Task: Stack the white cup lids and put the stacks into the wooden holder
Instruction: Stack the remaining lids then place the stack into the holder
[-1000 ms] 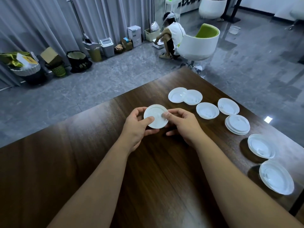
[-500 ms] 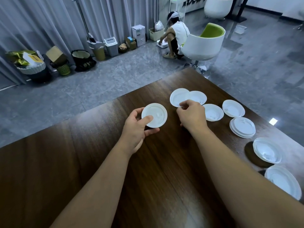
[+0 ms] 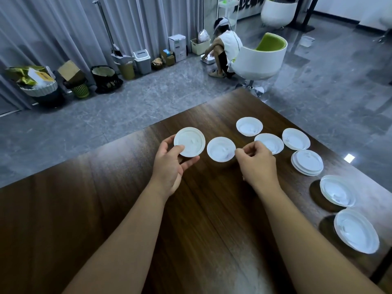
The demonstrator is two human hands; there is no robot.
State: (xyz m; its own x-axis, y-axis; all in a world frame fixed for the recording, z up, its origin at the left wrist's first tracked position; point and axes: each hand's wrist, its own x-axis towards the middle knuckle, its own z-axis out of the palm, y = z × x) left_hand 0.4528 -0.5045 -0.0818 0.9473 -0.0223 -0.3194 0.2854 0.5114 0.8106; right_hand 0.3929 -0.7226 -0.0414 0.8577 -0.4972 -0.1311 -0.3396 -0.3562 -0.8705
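Since the earlier frame, a round white plastic cup lid (image 3: 220, 152) has been drawn leftward, pinched at its rim by the right hand (image 3: 255, 164), while another white lid (image 3: 189, 141) is gripped by the left hand (image 3: 169, 164) above the dark wooden bench (image 3: 106, 209).

right hand (image 3: 255, 161) covers near edge of one lid (image 3: 269, 142); surface (image 3: 106, 209) cut off at left, bottom and right frame edges; box (image 3: 177, 47) label unreadable.

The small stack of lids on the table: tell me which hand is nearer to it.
Right. The right hand is just left of the stack; the left hand is farther left, holding a lid.
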